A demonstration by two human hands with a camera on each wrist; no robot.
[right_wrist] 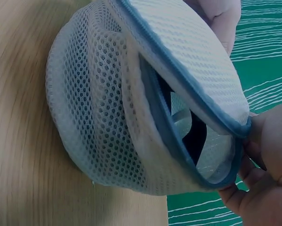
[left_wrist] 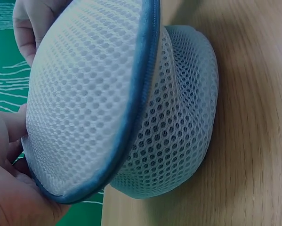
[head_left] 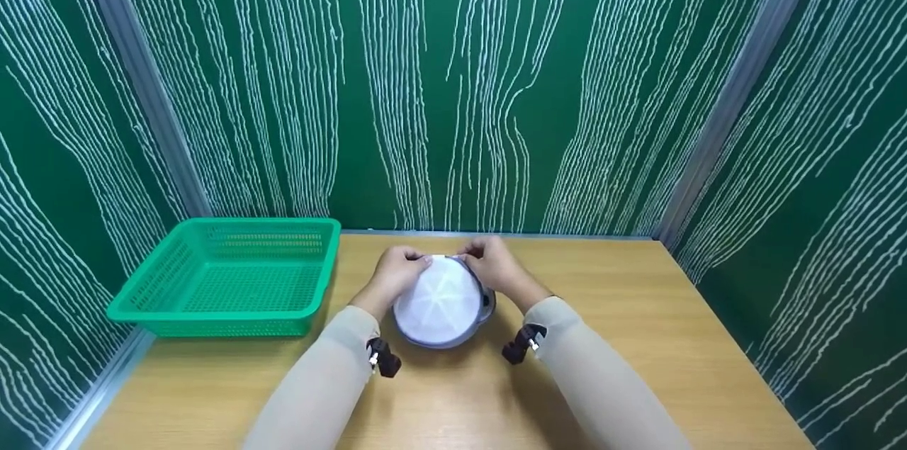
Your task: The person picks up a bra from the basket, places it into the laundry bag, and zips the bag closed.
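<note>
Head view bright; soft shadows on table (head_left: 623, 280) beside both sleeves (head_left: 602, 372), mild near-edge glare, wide-angle stretch toward edges. Wrist views dimmer, bluish, soft; mesh pouch (left_wrist: 84, 89) top washes pale.

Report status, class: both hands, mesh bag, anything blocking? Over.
Left hand and right hand grip mesh bag. Mesh bag partly unzipped. Nothing seen blocking; green basket stands apart, leftward.
</note>
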